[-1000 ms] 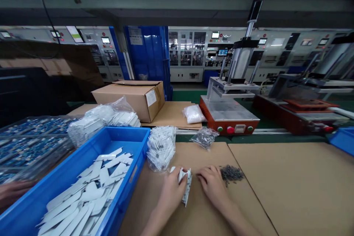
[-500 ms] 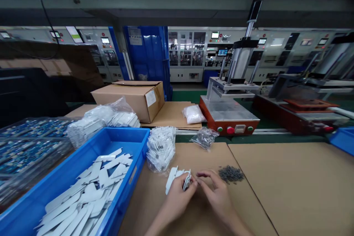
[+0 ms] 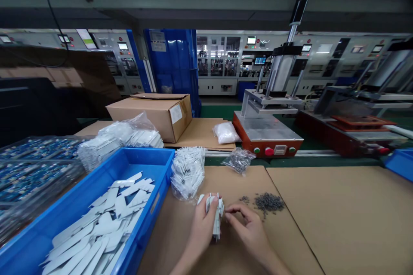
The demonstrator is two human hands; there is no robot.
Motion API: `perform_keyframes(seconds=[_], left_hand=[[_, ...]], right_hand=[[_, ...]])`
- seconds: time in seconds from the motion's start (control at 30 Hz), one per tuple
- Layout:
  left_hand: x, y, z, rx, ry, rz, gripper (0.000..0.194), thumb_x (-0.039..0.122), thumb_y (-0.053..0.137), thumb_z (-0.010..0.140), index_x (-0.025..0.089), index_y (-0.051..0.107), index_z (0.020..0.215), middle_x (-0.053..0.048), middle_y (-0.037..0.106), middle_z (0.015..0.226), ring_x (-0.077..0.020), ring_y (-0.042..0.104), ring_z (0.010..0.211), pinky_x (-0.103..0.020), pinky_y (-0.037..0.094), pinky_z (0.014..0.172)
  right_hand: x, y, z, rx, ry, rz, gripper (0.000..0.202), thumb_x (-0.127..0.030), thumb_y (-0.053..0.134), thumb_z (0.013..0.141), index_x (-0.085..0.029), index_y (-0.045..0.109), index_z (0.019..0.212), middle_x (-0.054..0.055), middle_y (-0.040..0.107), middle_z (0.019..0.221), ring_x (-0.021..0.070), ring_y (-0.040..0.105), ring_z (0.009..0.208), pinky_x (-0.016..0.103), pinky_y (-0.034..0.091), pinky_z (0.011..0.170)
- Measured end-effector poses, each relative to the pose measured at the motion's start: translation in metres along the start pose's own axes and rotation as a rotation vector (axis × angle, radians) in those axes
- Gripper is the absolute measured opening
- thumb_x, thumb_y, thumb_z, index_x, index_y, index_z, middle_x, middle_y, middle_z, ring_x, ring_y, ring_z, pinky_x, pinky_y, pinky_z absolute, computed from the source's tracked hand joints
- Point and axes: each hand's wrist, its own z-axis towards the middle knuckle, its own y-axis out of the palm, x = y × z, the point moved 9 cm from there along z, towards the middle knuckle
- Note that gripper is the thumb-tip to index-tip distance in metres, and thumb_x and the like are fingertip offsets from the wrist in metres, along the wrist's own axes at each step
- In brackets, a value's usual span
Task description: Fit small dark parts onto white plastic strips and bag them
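Observation:
My left hand is closed around several white plastic parts, held together in a bundle with their narrow edges toward the right. Just right of the bundle is my right hand, thumb and forefinger pinched together. Whatever lies between those fingertips is too small to make out. Beyond the right hand, a pile of small dark grey pieces lies on the cardboard, with a few loose ones at its left. A clear bag of white parts sits past my left hand.
At the left, a blue bin holds many flat white pieces. Trays of blue circuit boards stand beyond it. A cardboard box, a bag of dark pieces and a press with a red base are at the back.
My left hand has turned the white parts more upright, with their edges now facing right. My right hand has shifted slightly down, and loose dark pieces now show left of the pile.

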Motion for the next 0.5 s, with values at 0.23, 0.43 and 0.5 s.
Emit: perform_keyframes(seconds=[0.23, 0.43, 0.5], left_hand=[[0.023, -0.002, -0.012, 0.047, 0.161, 0.287, 0.023, 0.038, 0.037, 0.080, 0.019, 0.047, 0.090, -0.001, 0.055, 0.077, -0.0147, 0.052, 0.073, -0.024, 0.040, 0.067], [0.023, -0.001, -0.012, 0.036, 0.170, 0.305, 0.021, 0.037, 0.038, 0.080, 0.019, 0.047, 0.085, 0.000, 0.054, 0.075, -0.0136, 0.051, 0.071, -0.022, 0.038, 0.067], [0.022, 0.001, -0.012, 0.020, 0.163, 0.298, 0.022, 0.038, 0.038, 0.080, 0.019, 0.047, 0.084, 0.000, 0.053, 0.073, -0.0135, 0.050, 0.068, -0.022, 0.038, 0.065]], right_hand=[[0.002, 0.011, -0.001, -0.036, 0.036, 0.064, 0.008, -0.025, 0.059, 0.069, -0.018, 0.062, 0.071, 0.003, 0.063, 0.071, 0.0173, 0.057, 0.072, 0.026, 0.045, 0.069], [0.016, 0.012, 0.000, -0.007, 0.144, 0.169, 0.016, -0.032, 0.064, 0.065, -0.016, 0.060, 0.067, 0.002, 0.061, 0.065, 0.0165, 0.057, 0.066, 0.025, 0.046, 0.062], [0.020, 0.013, 0.000, -0.009, 0.165, 0.208, 0.017, -0.032, 0.064, 0.064, -0.016, 0.059, 0.067, 0.002, 0.061, 0.066, 0.0163, 0.056, 0.065, 0.025, 0.046, 0.062]])
